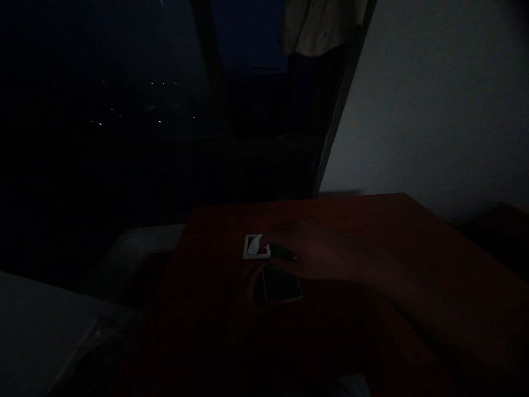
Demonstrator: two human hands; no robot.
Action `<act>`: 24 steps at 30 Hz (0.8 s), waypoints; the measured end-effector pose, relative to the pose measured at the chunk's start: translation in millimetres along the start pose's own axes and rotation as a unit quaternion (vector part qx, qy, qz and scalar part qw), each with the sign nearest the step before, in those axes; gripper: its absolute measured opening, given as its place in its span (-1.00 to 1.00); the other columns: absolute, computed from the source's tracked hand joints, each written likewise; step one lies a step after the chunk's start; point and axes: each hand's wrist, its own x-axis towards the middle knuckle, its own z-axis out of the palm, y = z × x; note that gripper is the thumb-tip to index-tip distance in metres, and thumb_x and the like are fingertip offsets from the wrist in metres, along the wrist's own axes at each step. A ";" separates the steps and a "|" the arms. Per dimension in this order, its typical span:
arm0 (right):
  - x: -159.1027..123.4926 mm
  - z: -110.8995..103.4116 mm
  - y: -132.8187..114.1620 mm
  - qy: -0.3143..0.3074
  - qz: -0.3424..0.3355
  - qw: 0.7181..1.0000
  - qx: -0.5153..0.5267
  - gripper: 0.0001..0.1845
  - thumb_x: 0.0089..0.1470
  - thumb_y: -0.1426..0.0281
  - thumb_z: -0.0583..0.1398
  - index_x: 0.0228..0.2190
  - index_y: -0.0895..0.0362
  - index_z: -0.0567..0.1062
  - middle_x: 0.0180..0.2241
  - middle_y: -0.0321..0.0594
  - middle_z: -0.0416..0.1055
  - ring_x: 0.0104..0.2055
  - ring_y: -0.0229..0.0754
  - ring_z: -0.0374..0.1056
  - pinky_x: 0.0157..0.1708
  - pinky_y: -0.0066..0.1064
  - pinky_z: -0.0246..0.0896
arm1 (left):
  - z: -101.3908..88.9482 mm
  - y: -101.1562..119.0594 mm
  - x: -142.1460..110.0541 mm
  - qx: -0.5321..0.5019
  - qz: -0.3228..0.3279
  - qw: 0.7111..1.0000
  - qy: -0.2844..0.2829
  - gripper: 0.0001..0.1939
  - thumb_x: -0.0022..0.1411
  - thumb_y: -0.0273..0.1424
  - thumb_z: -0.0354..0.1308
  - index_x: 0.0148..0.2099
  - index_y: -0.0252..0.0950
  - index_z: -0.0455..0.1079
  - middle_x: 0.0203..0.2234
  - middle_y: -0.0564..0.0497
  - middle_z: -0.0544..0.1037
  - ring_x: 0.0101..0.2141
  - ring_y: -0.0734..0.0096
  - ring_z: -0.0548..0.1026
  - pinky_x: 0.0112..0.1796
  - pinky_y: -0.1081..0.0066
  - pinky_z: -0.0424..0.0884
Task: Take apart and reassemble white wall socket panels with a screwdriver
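Observation:
The picture is very dark. My right hand (pixel 314 251) reaches in from the right over the table, fingers bent. Its fingertips are at a small white piece (pixel 255 244) that overlaps a white square frame (pixel 257 257). Under the palm shows a dark green thing (pixel 282 252) with a pale tip; its kind cannot be made out. My left hand (pixel 249 284), hardly visible, curves around the left side of a dark flat rectangular thing (pixel 283 285) with a pale edge. Most of the left hand and its forearm are lost in shadow.
The reddish-brown wooden table (pixel 351 215) stands against a large window (pixel 165 110) with distant lights outside. A pale wall (pixel 430 110) rises at the right. Cloth (pixel 322 27) hangs at the top. A pale surface (pixel 25 320) lies at lower left.

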 end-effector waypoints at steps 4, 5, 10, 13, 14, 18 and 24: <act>-10.8 -10.9 -0.4 -0.006 -0.020 0.999 0.046 -0.75 0.01 0.59 0.18 -0.23 0.13 0.49 -0.22 -0.23 0.47 -0.21 -0.25 0.39 -0.21 -0.46 0.22 | -3.1 -3.7 5.0 -0.003 0.016 1.000 0.004 -0.53 0.25 -0.28 0.16 0.18 -0.18 0.22 0.12 -0.10 0.29 0.05 0.16 0.35 0.02 0.12 0.34; -15.4 -13.1 0.1 0.000 -0.009 0.999 0.049 -0.76 0.02 0.59 0.18 -0.24 0.13 0.49 -0.23 -0.24 0.48 -0.21 -0.25 0.39 -0.19 -0.45 0.22 | -4.5 -4.2 6.6 0.000 0.024 1.000 0.001 -0.50 0.22 -0.30 0.17 0.19 -0.13 0.20 0.14 -0.08 0.26 0.07 0.16 0.32 0.03 0.15 0.32; -47.5 -11.2 8.4 0.067 0.087 0.992 0.056 -0.70 0.04 0.55 0.18 -0.16 0.05 0.47 -0.19 -0.29 0.50 -0.19 -0.25 0.42 -0.20 -0.45 0.25 | -16.4 2.4 15.8 0.064 0.052 0.995 -0.059 -0.70 0.26 -0.41 0.06 0.04 -0.10 0.32 0.01 0.01 0.38 -0.03 0.28 0.39 -0.04 0.30 0.35; -67.0 -2.2 13.8 0.110 0.143 0.981 0.066 -0.68 0.03 0.52 0.19 -0.14 0.03 0.46 -0.16 -0.28 0.50 -0.17 -0.23 0.43 -0.18 -0.42 0.29 | -25.2 12.6 22.8 0.117 0.058 0.985 -0.116 -0.83 0.26 -0.45 0.04 -0.12 -0.17 0.37 -0.11 0.02 0.44 -0.13 0.31 0.43 -0.10 0.33 0.35; -72.6 1.2 15.0 0.118 0.154 0.978 0.074 -0.69 0.03 0.51 0.18 -0.14 0.02 0.46 -0.16 -0.28 0.50 -0.17 -0.23 0.43 -0.18 -0.42 0.30 | -27.7 16.2 25.3 0.135 0.056 0.980 -0.135 -0.85 0.25 -0.45 0.04 -0.15 -0.18 0.38 -0.13 0.01 0.45 -0.15 0.31 0.43 -0.12 0.34 0.35; -90.1 14.1 17.2 0.136 0.190 0.967 0.099 -0.69 0.04 0.49 0.17 -0.14 0.02 0.45 -0.15 -0.26 0.49 -0.17 -0.20 0.44 -0.17 -0.38 0.32 | -35.0 28.5 35.4 0.175 0.041 0.967 -0.182 -0.82 0.24 -0.51 0.00 -0.21 -0.21 0.40 -0.19 -0.01 0.48 -0.20 0.31 0.44 -0.18 0.36 0.34; -104.0 29.0 18.9 0.156 0.220 0.953 0.140 -0.71 0.06 0.46 0.16 -0.13 0.03 0.43 -0.15 -0.23 0.49 -0.14 -0.17 0.43 -0.13 -0.33 0.32 | -40.7 36.0 43.1 0.145 0.075 0.964 -0.210 -0.74 0.26 -0.52 -0.05 -0.16 -0.15 0.42 -0.22 0.01 0.50 -0.22 0.31 0.46 -0.22 0.39 0.32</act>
